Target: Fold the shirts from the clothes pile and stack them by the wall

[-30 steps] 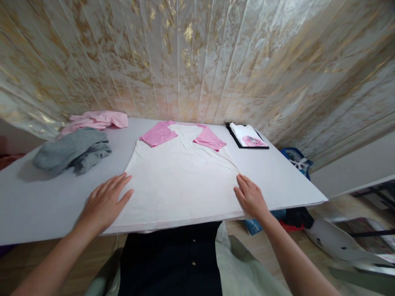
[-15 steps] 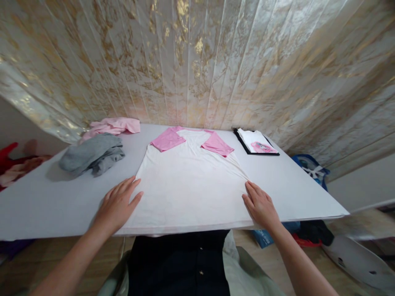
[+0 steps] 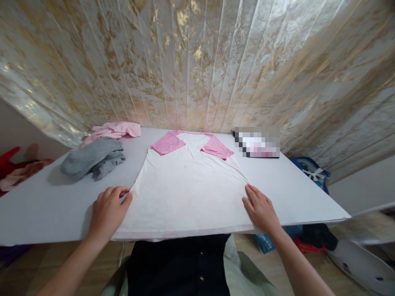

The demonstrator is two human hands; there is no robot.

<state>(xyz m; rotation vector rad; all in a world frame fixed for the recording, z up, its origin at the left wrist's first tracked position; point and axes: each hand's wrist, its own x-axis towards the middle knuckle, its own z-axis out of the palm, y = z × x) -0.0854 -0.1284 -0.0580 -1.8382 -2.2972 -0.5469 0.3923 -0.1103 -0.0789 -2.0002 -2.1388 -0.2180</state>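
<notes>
A white T-shirt (image 3: pixel 185 193) with pink short sleeves lies spread face up, its neck toward the curtain and its hem along the near table edge. My left hand (image 3: pixel 108 211) is at the shirt's left side, thumb and forefinger pinched together on the edge of the cloth. On the opposite side, my right hand (image 3: pixel 261 207) rests with its fingers stretched out over the shirt's right edge. Small creases run from those fingertips up toward the right sleeve.
A crumpled grey garment (image 3: pixel 92 158) and a pink one (image 3: pixel 119 129) lie at the back left of the white table (image 3: pixel 290 193). A folded stack, blurred by pixels (image 3: pixel 257 144), sits at the back right. A gold-patterned curtain (image 3: pixel 191 70) hangs behind.
My left hand has gone from lying flat to pinching the shirt's left edge, slightly lower and further left. That side of the shirt is drawn outward. My right hand stays put.
</notes>
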